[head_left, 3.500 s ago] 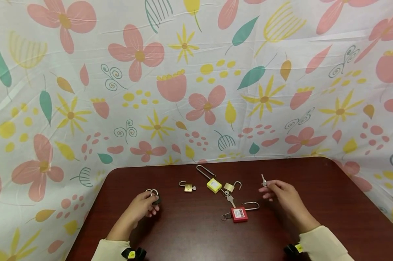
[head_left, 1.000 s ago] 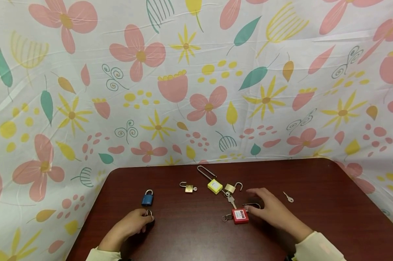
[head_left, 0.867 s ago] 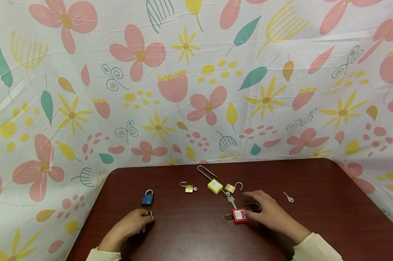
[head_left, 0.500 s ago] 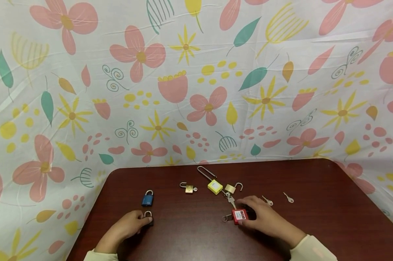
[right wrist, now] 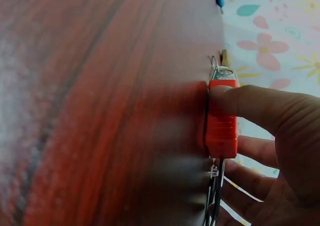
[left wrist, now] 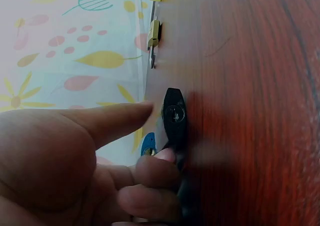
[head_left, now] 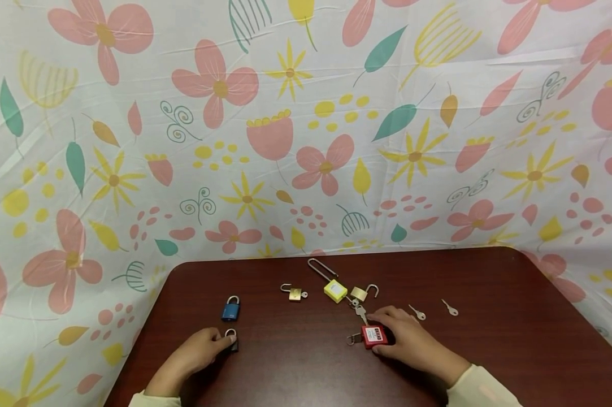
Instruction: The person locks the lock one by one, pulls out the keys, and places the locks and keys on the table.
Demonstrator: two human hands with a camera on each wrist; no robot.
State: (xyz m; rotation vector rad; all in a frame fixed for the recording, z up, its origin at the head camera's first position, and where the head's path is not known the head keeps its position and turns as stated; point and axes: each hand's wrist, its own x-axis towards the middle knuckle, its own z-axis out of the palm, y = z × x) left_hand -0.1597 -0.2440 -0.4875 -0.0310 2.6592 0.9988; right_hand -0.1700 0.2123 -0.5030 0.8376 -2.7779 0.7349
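A black padlock point(head_left: 234, 342) lies at the table's left with its shackle up. My left hand point(head_left: 196, 353) is beside it. In the left wrist view my thumb stands a little apart from the black padlock point(left wrist: 174, 113), while curled fingertips are right at its lower end. My right hand point(head_left: 412, 342) grips a red padlock point(head_left: 374, 336), thumb on its near side and index finger on the far side. In the right wrist view the thumb presses the red padlock's ribbed body point(right wrist: 222, 123). Its shackle is mostly hidden by the hand in the head view.
A blue padlock point(head_left: 230, 308) lies behind the black one. Farther back are a small brass padlock point(head_left: 295, 294) with its key, a yellow long-shackle padlock point(head_left: 335, 291) and another brass padlock point(head_left: 359, 293). Two loose keys point(head_left: 417, 312) lie right of my right hand.
The blue and black padlocks from my left hand now lie on the table. My right hand has put down two keys and moved left onto the red padlock.
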